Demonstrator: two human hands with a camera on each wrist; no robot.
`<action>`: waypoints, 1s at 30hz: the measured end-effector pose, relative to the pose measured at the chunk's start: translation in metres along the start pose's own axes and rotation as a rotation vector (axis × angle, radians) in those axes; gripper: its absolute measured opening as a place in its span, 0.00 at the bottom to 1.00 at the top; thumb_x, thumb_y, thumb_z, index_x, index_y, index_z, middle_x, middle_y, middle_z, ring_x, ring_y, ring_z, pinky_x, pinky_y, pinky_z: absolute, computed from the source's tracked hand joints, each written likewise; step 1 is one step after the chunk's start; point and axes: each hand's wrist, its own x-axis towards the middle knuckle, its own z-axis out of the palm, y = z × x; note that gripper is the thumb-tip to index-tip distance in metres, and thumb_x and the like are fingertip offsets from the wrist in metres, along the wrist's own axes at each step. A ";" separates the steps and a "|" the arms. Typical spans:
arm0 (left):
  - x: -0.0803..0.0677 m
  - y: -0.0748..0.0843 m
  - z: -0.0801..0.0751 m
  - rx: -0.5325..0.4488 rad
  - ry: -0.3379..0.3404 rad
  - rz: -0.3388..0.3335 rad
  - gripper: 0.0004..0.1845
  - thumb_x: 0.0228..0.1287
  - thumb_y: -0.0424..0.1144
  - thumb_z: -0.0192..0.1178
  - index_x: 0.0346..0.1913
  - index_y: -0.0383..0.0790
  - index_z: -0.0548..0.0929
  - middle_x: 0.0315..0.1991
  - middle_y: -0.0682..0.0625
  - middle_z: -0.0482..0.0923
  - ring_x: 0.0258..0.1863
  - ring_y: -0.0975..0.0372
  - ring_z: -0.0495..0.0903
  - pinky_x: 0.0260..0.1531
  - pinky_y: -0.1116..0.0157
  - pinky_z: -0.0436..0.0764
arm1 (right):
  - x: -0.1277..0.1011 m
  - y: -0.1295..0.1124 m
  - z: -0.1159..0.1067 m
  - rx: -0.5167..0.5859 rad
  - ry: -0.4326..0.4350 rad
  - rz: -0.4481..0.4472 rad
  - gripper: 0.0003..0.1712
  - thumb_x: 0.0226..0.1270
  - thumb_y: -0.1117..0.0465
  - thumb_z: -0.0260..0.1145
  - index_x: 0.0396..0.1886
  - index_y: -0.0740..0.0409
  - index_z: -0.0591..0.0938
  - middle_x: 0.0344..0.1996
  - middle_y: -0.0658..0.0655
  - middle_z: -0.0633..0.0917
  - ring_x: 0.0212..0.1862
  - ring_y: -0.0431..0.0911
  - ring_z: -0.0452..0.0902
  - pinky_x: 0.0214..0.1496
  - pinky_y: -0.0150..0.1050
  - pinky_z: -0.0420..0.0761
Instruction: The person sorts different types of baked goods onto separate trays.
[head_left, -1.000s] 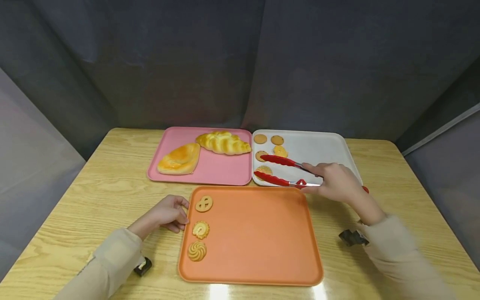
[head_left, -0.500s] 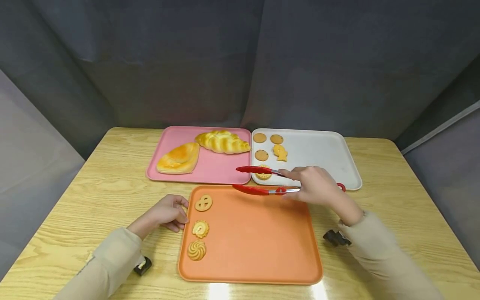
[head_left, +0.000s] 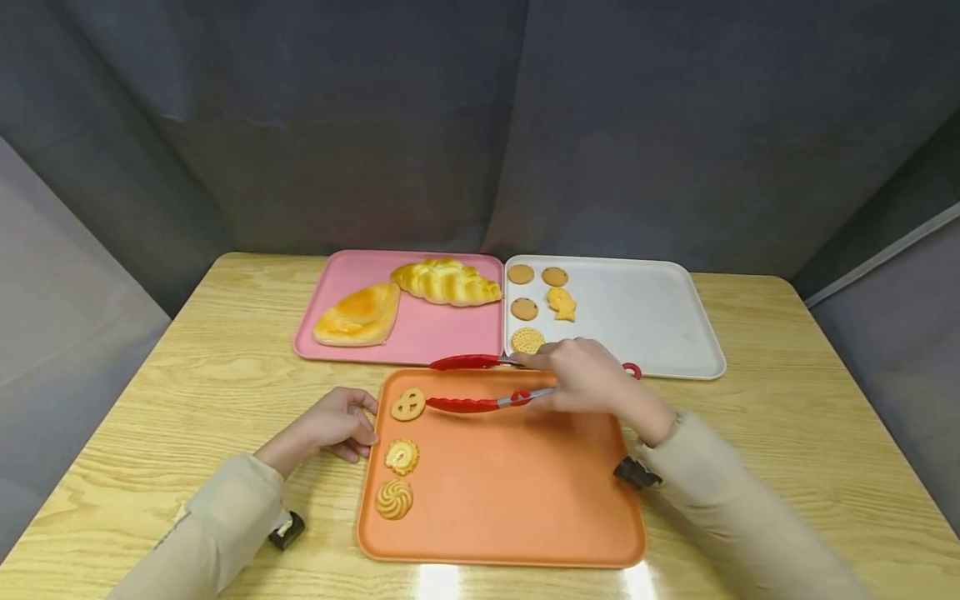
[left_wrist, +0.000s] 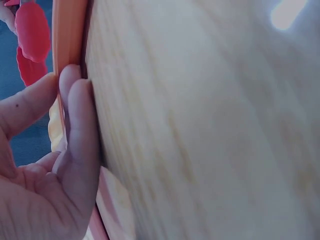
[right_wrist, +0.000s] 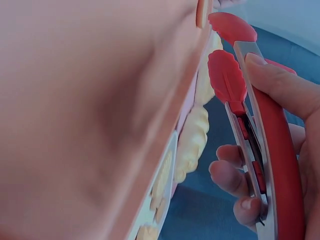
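My right hand (head_left: 585, 379) grips a pair of red-tipped metal tongs (head_left: 467, 406) above the upper part of the orange tray (head_left: 517, 492). In the right wrist view, the thumb lies along one red-backed arm of the tongs (right_wrist: 280, 160) and the fingers curl round the other. The tong tips stand spread with nothing between them. The lower tip is close to a pretzel-shaped cookie (head_left: 408, 405). Below that cookie lie a ruffled round cookie (head_left: 402, 457) and a swirl cookie (head_left: 393, 500). My left hand (head_left: 339, 423) pinches the tray's left rim between thumb and fingers (left_wrist: 82, 130).
Behind, a pink tray (head_left: 450, 333) holds a braided bread (head_left: 447, 283) and a flatter bread (head_left: 358, 315). Beside it, a white tray (head_left: 637, 317) carries several round cookies and a fish-shaped cookie (head_left: 562, 303). A dark curtain (head_left: 375, 125) hangs behind the wooden table (head_left: 180, 367).
My right hand has carried the tongs left and toward me, from above the white tray to above the orange tray. The left hand stays at the rim; the cookies remain where they were.
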 end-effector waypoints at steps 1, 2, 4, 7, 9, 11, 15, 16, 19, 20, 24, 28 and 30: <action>0.000 0.000 0.000 0.000 0.000 0.000 0.18 0.51 0.23 0.58 0.47 0.27 0.69 0.23 0.44 0.77 0.15 0.61 0.77 0.15 0.63 0.80 | 0.002 -0.001 0.001 0.002 -0.005 -0.006 0.32 0.41 0.44 0.74 0.49 0.50 0.82 0.27 0.48 0.83 0.23 0.39 0.72 0.19 0.33 0.69; 0.000 0.000 0.000 0.000 0.000 -0.001 0.18 0.51 0.23 0.58 0.47 0.27 0.69 0.23 0.44 0.77 0.16 0.61 0.77 0.15 0.63 0.80 | 0.004 -0.002 0.003 -0.001 -0.012 -0.012 0.32 0.41 0.44 0.74 0.49 0.50 0.82 0.26 0.48 0.83 0.23 0.39 0.72 0.19 0.33 0.68; 0.000 0.001 0.000 0.000 0.002 -0.005 0.18 0.51 0.23 0.57 0.47 0.28 0.69 0.23 0.44 0.77 0.16 0.61 0.77 0.15 0.64 0.80 | 0.007 -0.004 0.005 -0.002 -0.021 -0.026 0.33 0.41 0.43 0.73 0.50 0.50 0.82 0.24 0.48 0.82 0.22 0.39 0.71 0.18 0.33 0.68; 0.000 0.001 0.000 0.000 0.006 -0.009 0.18 0.51 0.23 0.57 0.47 0.28 0.70 0.24 0.44 0.77 0.16 0.61 0.77 0.15 0.64 0.80 | 0.012 -0.007 0.008 -0.001 -0.044 -0.037 0.34 0.41 0.42 0.73 0.51 0.49 0.81 0.21 0.47 0.79 0.20 0.38 0.67 0.17 0.33 0.65; 0.000 0.001 0.001 -0.001 0.009 -0.013 0.18 0.51 0.23 0.57 0.47 0.28 0.70 0.24 0.44 0.77 0.16 0.61 0.77 0.15 0.64 0.80 | 0.015 -0.009 0.010 0.000 -0.057 -0.042 0.34 0.42 0.42 0.73 0.52 0.49 0.81 0.21 0.47 0.79 0.20 0.38 0.65 0.17 0.32 0.64; 0.000 0.001 0.001 -0.001 0.011 -0.016 0.18 0.51 0.23 0.57 0.47 0.28 0.70 0.24 0.44 0.77 0.16 0.61 0.77 0.15 0.64 0.80 | 0.018 -0.011 0.012 0.002 -0.070 -0.043 0.34 0.43 0.42 0.72 0.52 0.48 0.81 0.23 0.46 0.80 0.21 0.38 0.65 0.17 0.32 0.63; 0.001 0.001 0.001 -0.004 0.014 -0.018 0.18 0.51 0.23 0.58 0.47 0.28 0.70 0.24 0.44 0.77 0.16 0.61 0.77 0.15 0.64 0.80 | 0.022 -0.014 0.015 0.013 -0.080 -0.040 0.33 0.43 0.43 0.72 0.52 0.48 0.80 0.32 0.47 0.84 0.27 0.40 0.72 0.20 0.33 0.67; 0.001 0.001 0.001 -0.003 0.012 -0.016 0.18 0.51 0.23 0.58 0.47 0.28 0.69 0.24 0.44 0.77 0.16 0.61 0.77 0.15 0.64 0.80 | 0.023 -0.015 0.015 0.017 -0.084 -0.038 0.33 0.43 0.43 0.72 0.52 0.48 0.80 0.34 0.47 0.84 0.29 0.40 0.74 0.21 0.33 0.68; 0.000 0.002 0.001 -0.005 0.008 -0.012 0.18 0.51 0.23 0.58 0.47 0.27 0.69 0.24 0.44 0.77 0.16 0.61 0.77 0.15 0.64 0.80 | 0.024 -0.017 0.016 0.022 -0.095 -0.035 0.33 0.43 0.42 0.72 0.52 0.48 0.80 0.38 0.48 0.84 0.33 0.42 0.77 0.23 0.33 0.71; -0.001 0.003 0.002 -0.003 0.004 -0.008 0.18 0.51 0.23 0.58 0.47 0.27 0.69 0.24 0.44 0.76 0.16 0.61 0.77 0.15 0.64 0.80 | 0.025 -0.017 0.017 0.025 -0.093 -0.043 0.33 0.43 0.42 0.72 0.52 0.48 0.81 0.36 0.47 0.85 0.31 0.41 0.76 0.22 0.33 0.70; -0.002 0.004 0.002 -0.005 -0.006 0.003 0.19 0.52 0.23 0.58 0.48 0.27 0.68 0.24 0.45 0.76 0.16 0.62 0.77 0.15 0.64 0.80 | 0.025 -0.016 0.019 0.036 -0.080 -0.074 0.32 0.43 0.41 0.72 0.49 0.48 0.82 0.21 0.44 0.80 0.22 0.38 0.66 0.18 0.32 0.64; -0.003 0.005 0.001 -0.007 -0.006 0.003 0.19 0.51 0.23 0.58 0.48 0.26 0.69 0.24 0.45 0.76 0.16 0.62 0.77 0.15 0.64 0.80 | 0.024 -0.016 0.019 0.036 -0.067 -0.088 0.30 0.44 0.41 0.72 0.48 0.48 0.83 0.14 0.42 0.72 0.18 0.37 0.59 0.17 0.32 0.60; -0.003 0.006 0.001 -0.009 -0.005 0.002 0.19 0.51 0.23 0.58 0.48 0.26 0.69 0.23 0.45 0.76 0.16 0.61 0.77 0.15 0.64 0.80 | 0.022 -0.016 0.017 0.032 -0.050 -0.085 0.29 0.44 0.42 0.72 0.48 0.48 0.83 0.13 0.41 0.70 0.18 0.37 0.58 0.16 0.32 0.59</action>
